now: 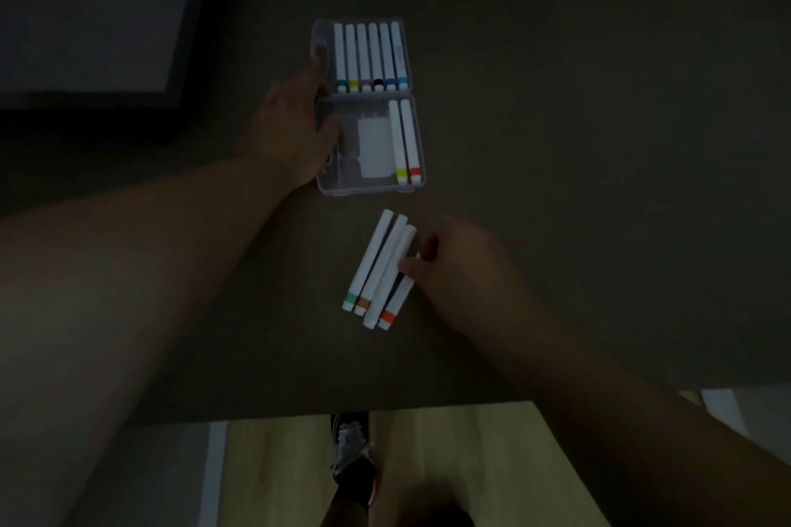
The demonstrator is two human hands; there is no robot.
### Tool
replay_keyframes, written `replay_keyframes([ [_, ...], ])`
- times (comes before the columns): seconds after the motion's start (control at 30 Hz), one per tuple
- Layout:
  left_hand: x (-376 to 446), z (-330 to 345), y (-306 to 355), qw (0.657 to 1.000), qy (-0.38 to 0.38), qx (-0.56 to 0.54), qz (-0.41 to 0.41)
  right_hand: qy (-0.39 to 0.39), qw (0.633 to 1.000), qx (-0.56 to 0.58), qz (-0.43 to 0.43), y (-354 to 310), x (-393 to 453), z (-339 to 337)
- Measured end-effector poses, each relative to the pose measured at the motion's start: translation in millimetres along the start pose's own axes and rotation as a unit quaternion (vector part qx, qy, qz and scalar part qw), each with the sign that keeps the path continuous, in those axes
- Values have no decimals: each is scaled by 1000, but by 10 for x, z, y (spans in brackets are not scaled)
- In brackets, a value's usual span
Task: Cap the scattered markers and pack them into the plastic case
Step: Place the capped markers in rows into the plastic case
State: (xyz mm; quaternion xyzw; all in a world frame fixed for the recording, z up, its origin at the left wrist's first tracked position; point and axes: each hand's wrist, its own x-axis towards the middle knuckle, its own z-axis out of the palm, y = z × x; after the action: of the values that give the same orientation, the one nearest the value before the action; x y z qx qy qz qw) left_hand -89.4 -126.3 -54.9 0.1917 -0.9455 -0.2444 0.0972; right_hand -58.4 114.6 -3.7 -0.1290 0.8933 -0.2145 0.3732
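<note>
Now both hands work: left hand (295, 120) steadies case (370, 184), right hand (449, 265) pinches marker (391, 274).

There is just one view, from a camera on the person's head, looking forward and down on a dark table (599, 141). It sits high above, not close. The table's far side is at 12 o'clock, and the floor (428, 462) at 6 o'clock.
</note>
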Motion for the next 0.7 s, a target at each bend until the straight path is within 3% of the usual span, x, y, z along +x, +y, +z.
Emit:
replay_keyframes([
  [0.37,33,27,-31,1000,-3,-8,2,51,997,-44,41,60,-5,-169],
  [0.53,59,44,-84,1000,-4,5,8,120,992,23,-8,-79,162,-376],
  [0.7,65,42,-99,1000,-7,6,26,137,986,48,-76,-380,488,-600],
])
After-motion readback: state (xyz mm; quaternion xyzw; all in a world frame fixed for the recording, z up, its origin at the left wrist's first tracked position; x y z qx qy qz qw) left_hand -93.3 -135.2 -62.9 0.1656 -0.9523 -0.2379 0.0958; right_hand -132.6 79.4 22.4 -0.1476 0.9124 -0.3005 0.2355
